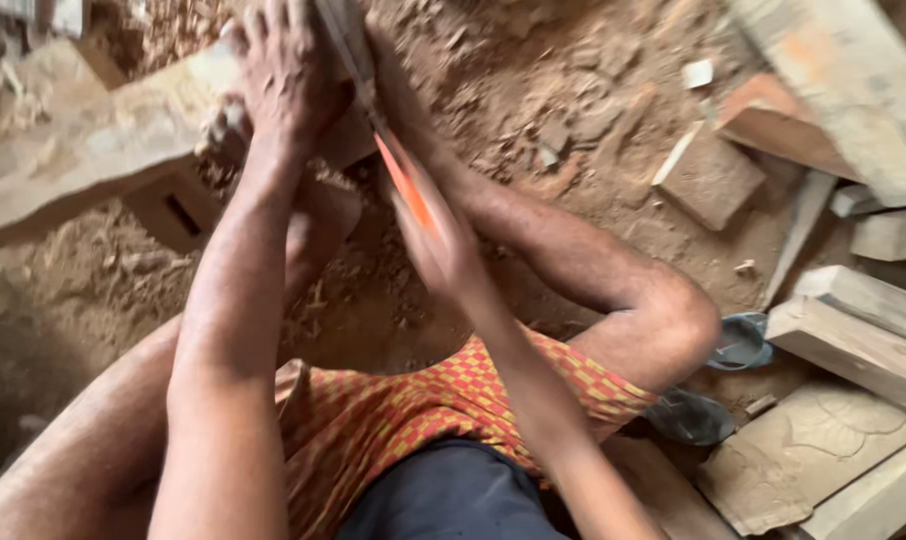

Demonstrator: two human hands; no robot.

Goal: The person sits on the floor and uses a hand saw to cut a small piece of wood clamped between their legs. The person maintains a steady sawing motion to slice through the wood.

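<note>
My left hand [283,70] presses down flat on a long wooden beam [83,150] that lies across the dirt floor at the upper left. My right hand [438,240], blurred by motion, grips the orange handle of a hand saw [373,110]. The saw's blade runs up and away, beside my left hand, into the beam's near end. My foot [228,125] rests against the beam under my left hand. I sit on the ground with bent bare legs and orange checked shorts.
Sawdust and wood chips cover the dirt floor [533,90]. Cut wooden blocks [708,175] and planks [858,340] lie at the right, with a carved panel [823,440] at the lower right. A dark sandal [693,415] lies beside my right knee.
</note>
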